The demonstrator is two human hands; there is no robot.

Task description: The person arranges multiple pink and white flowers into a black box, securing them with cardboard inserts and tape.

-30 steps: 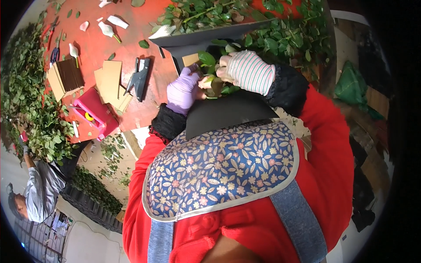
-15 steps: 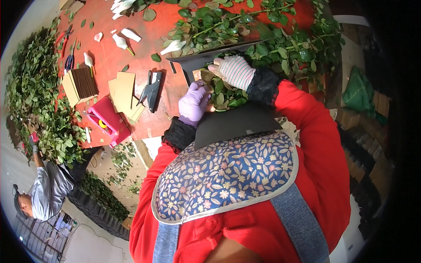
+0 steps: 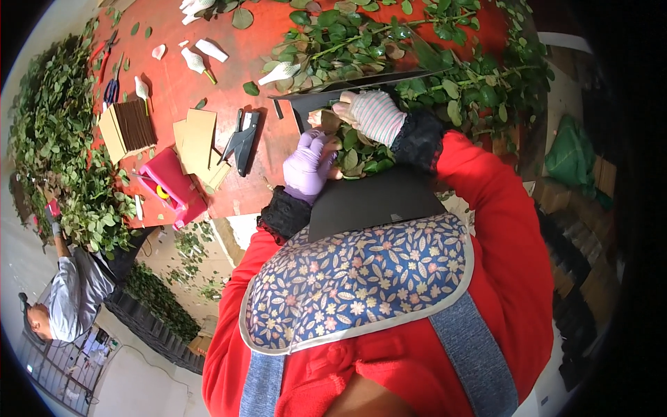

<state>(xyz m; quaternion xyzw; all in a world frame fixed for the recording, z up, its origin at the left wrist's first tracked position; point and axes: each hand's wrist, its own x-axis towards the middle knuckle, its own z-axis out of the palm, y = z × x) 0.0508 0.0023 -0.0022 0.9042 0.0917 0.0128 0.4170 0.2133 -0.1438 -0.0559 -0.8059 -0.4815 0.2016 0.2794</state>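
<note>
A bunch of leafy rose stems (image 3: 358, 154) lies in front of me between black sheets, with a black panel (image 3: 379, 198) folded out toward my apron. My left hand (image 3: 306, 167), in a purple glove with bare fingertips, closes on the left side of the bunch. Across its far side my right hand (image 3: 375, 117), in a striped glove with bare fingertips, grips leaves with bent fingers. A pale tan piece (image 3: 321, 119) shows between the two hands; its kind is unclear. The stems' lower ends are hidden.
Left on the red table (image 3: 229, 76) are a black stapler (image 3: 244, 142), cardboard pieces (image 3: 198, 142), a pink tape dispenser (image 3: 170, 182), a corrugated stack (image 3: 132, 128), cutting tools (image 3: 111, 87) and white-netted buds (image 3: 194, 62). Rose stems (image 3: 458, 83) lie far right. A person (image 3: 76, 292) works at far left.
The pale tan piece between my hands shows more now. Both hands stay almost in place on the bunch, and the whole view has shifted slightly.
</note>
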